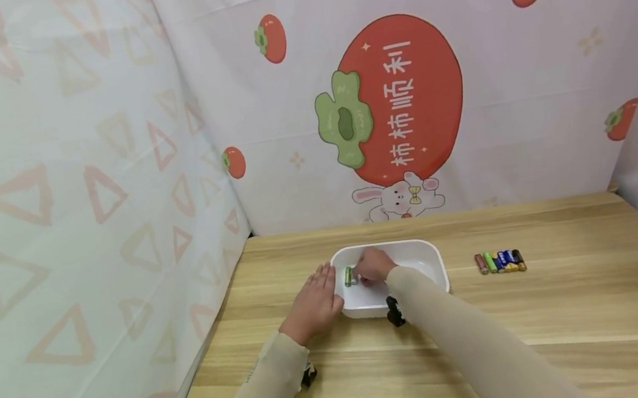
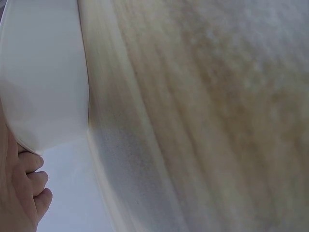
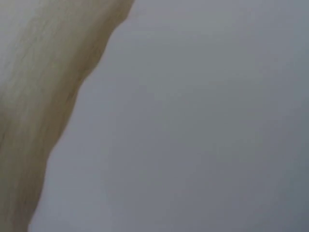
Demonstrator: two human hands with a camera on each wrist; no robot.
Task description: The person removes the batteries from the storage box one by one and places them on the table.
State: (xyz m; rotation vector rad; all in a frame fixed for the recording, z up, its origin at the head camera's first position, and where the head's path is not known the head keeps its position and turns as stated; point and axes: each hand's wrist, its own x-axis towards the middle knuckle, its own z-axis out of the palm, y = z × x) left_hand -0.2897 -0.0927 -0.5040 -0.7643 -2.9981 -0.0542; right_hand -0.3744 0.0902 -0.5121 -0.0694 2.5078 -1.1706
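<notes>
A white tray (image 1: 417,304) with rounded corners sits on the wooden table. My left hand (image 1: 312,302) rests against the tray's left side in the head view, fingers extended along the rim and thumb near the front corner. In the left wrist view, fingers (image 2: 36,181) show low at the left, beside the tray's white wall (image 2: 46,72). Inside the tray, my right hand (image 1: 373,264) reaches down with bent fingers and pinches a small battery (image 1: 355,281), mostly hidden by the fingertips. Just left of it stands a green battery (image 1: 348,276). The right wrist view shows only a sleeve (image 3: 43,106) and a blurred white surface.
To the right of the tray, several batteries (image 1: 500,262) in red, green, blue and black lie side by side in a row on the table (image 1: 580,299). A printed cloth (image 1: 294,195) hangs behind the table, and another one (image 1: 90,256) along its left side.
</notes>
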